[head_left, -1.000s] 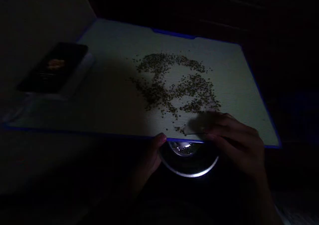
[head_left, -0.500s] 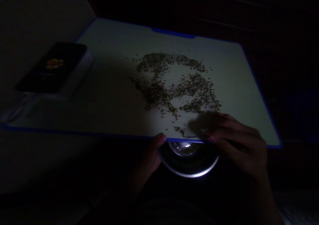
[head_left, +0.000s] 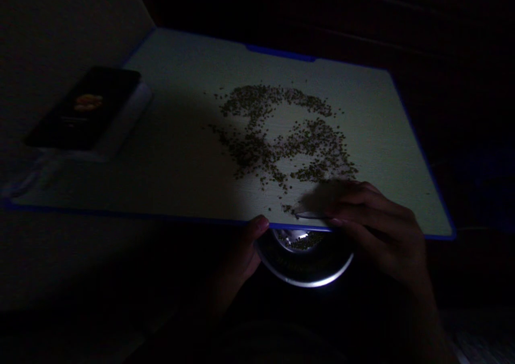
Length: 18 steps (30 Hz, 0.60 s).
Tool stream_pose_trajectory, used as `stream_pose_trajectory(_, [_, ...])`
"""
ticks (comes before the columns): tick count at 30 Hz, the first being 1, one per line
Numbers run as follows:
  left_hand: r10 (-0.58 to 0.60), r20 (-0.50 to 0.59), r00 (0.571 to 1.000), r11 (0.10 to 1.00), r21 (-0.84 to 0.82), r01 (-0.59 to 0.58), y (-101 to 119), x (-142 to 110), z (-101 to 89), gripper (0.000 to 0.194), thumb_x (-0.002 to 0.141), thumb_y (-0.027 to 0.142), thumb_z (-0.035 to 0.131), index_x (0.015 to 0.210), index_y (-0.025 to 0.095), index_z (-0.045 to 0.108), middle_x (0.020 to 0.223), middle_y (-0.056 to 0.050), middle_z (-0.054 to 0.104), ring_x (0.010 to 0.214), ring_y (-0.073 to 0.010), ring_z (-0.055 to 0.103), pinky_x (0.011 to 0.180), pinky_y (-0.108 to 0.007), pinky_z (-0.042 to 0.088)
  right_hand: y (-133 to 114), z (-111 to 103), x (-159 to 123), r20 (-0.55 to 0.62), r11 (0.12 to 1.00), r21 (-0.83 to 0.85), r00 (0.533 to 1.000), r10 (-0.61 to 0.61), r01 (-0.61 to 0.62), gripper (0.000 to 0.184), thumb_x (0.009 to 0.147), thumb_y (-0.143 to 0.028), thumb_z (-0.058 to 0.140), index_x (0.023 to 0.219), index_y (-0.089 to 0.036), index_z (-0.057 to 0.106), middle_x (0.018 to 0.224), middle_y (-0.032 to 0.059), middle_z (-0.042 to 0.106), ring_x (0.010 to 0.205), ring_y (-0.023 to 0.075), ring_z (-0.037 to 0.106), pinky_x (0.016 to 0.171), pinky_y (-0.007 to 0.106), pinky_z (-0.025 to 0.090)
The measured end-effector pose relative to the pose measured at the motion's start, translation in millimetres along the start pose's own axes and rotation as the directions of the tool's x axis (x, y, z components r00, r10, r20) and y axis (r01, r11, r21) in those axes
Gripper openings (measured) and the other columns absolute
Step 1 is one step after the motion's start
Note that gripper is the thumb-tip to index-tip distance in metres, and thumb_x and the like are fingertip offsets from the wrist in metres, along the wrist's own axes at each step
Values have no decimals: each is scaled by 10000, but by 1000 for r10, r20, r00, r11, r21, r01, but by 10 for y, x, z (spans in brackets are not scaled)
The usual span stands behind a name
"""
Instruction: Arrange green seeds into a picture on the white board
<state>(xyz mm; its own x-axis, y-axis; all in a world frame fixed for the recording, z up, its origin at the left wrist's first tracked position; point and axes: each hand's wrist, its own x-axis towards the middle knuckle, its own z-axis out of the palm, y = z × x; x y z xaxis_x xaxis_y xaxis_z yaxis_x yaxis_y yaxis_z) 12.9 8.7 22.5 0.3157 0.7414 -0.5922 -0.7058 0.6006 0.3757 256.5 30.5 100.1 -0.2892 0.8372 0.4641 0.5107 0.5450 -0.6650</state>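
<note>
Green mung-bean-like seeds [head_left: 257, 138] lie scattered over a pale board [head_left: 181, 176] with a blue rim. My right hand [head_left: 378, 224] is closed around a thin, pointed, pale tool [head_left: 309, 214], its kind unclear in the dark. The tool's tip touches the board beside a few seeds [head_left: 288, 209] near the front edge. My left hand [head_left: 247, 251] grips that front edge with the thumb on top; its other fingers are mostly hidden. Directly below the edge, between both hands, is a shiny metal bowl [head_left: 311, 282] with seeds inside.
A dark-screened phone [head_left: 84, 109] showing a small lit picture rests on a pale box-like block [head_left: 116, 133] at the board's left. A pale cord or strap [head_left: 30, 179] trails from it. A pale wall or panel [head_left: 68, 20] stands behind on the left. The surroundings are very dark.
My right hand has shifted slightly left and up, and the tool's tip has come a little higher among the few seeds. My left hand and the bowl stay in place.
</note>
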Motion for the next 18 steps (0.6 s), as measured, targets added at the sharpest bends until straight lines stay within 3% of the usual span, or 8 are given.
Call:
stream_pose_trajectory(3, [-16,-50,999,1000,-9,16,6,-40,62,641,962,404,736,1570,291,564,1466,-38,721,1496,-316,522,1286,-490,374,8,-6,-11,-5,1000,23,1000,17,-16,213,952,-98,721,1075,-245,812,1061,49,772,1044,224,697,872,397,541])
stream_pose_trajectory(7, [-72,-77,994,997,-9,71,10,-65,40,614,981,445,710,1564,316,569,1462,-25,723,1504,-289,514,1273,-455,391,-7,-14,-13,-12,999,38,1000,26,-26,195,961,-106,707,1049,-248,806,1045,38,764,1050,219,694,881,388,538])
stream_pose_trajectory(11, [-81,-44,996,997,11,82,31,-63,-2,638,979,433,718,1584,351,534,1493,-4,702,1533,-282,467,1266,-462,389,-25,-17,-2,-19,998,41,999,43,-42,183,964,-118,715,1050,-254,802,1036,29,764,1039,207,695,872,368,536])
stream_pose_trajectory(18, [-63,-44,997,997,33,65,-58,88,-275,675,993,456,694,1620,309,491,1527,-53,673,1521,-315,480,1261,-496,394,-35,-21,4,-18,999,24,999,43,-43,176,960,-133,730,1050,-263,807,1015,23,774,1060,217,714,895,369,548])
